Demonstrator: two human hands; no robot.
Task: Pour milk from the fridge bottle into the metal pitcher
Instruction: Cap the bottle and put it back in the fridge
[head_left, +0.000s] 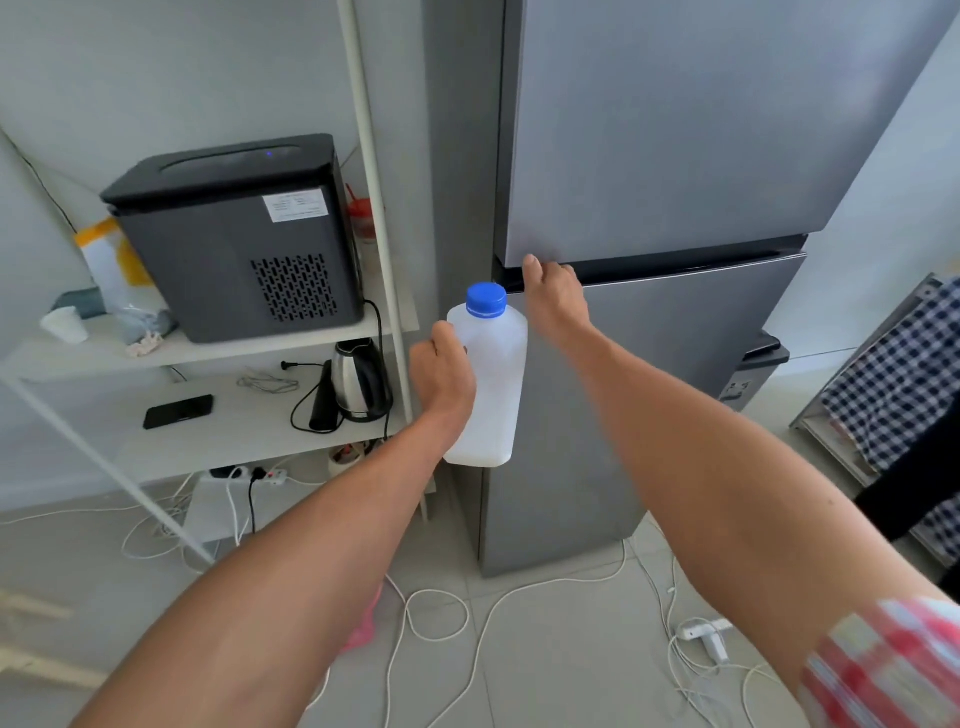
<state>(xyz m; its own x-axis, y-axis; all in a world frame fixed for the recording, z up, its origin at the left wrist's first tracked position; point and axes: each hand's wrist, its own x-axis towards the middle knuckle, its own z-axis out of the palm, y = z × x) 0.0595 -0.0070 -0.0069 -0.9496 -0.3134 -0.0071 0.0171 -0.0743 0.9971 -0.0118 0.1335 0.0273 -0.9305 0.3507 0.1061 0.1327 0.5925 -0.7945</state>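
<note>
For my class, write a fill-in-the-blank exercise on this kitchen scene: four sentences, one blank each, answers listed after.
1. The left hand holds a white plastic bottle with a ____ cap.
2. The right hand rests at the top edge of the lower door of the ____.
3. The bottle's cap is ____ the bottle, not removed.
4. On the shelf under the black machine stands a metal ____, beside a dark phone.

Missing words: blue; fridge; on; kettle

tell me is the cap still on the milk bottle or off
On. The blue cap sits on the neck of the milk bottle, held upright in the left hand.
</note>
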